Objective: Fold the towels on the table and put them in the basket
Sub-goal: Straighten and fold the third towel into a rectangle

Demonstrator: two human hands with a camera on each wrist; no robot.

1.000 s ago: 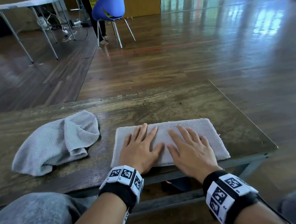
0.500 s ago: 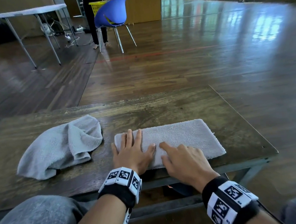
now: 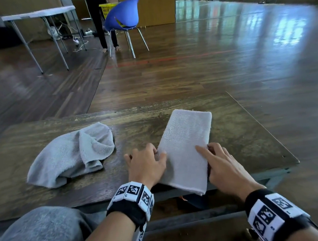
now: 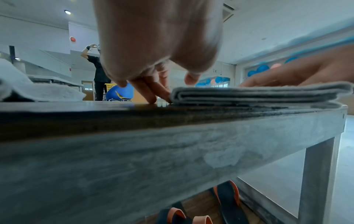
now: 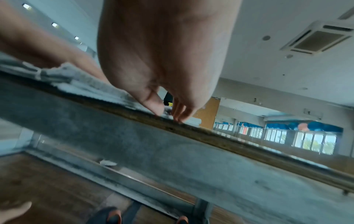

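A folded grey towel (image 3: 188, 146) lies lengthwise on the wooden table (image 3: 242, 131), its near end hanging over the front edge. My left hand (image 3: 157, 152) holds its left side, thumb on top and fingers curled down against the edge. In the left wrist view those fingers (image 4: 153, 94) touch the tabletop beside the layered towel (image 4: 249, 94). My right hand (image 3: 205, 148) holds the right side, index finger laid on top, the others curled at the edge. A crumpled grey towel (image 3: 70, 156) sits at the left. A yellow basket (image 3: 107, 8) stands far off behind a blue chair (image 3: 123, 17).
A person (image 3: 96, 19) stands by the chair and basket across the wooden floor. A white folding table (image 3: 37, 13) is at the back left. Sandals (image 4: 228, 201) lie under my table. My knees are close to its front edge.
The folded towel has been turned from lying crosswise to pointing away from me. Both hands went from pressing flat on top to holding its two long sides.
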